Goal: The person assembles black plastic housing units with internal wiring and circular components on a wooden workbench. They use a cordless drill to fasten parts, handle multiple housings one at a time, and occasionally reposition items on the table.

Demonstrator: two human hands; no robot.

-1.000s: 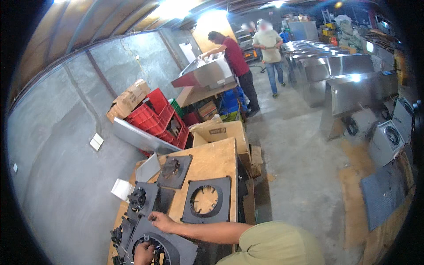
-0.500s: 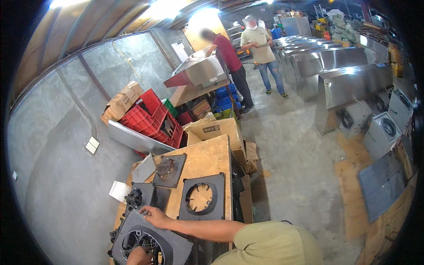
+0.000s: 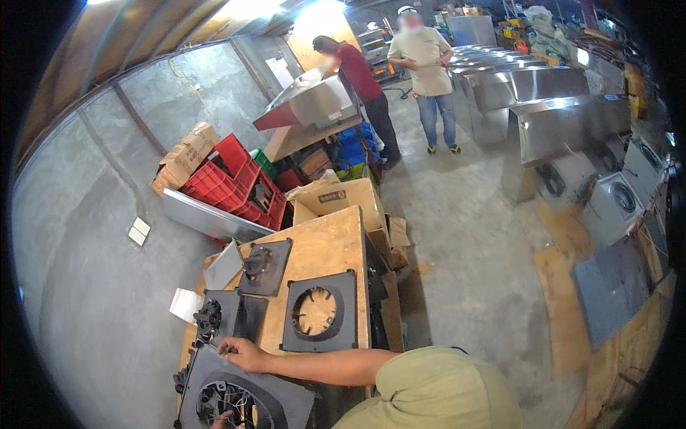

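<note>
A dark grey square housing with a big round opening stands tilted at the near end of the wooden bench. My right hand is at its upper edge, fingers bent together; anything between them is too small to make out. Low in the opening, beside thin pale wires, is my left hand. Its fingers look pinched, and the picture's lower edge cuts off most of it. Just beyond the housing, black fittings sit on another dark part. A similar square frame lies flat to the right.
A dark plate with a round centre lies farther up the bench. Beyond are a cardboard box and red crates. Two people stand farther off. Steel hoods and white fan boxes line the right side.
The view has shifted slightly. My left hand has sunk lower, showing more of the wires in the opening. My right hand stays at the housing's upper edge, its fingers drawn closer together.
</note>
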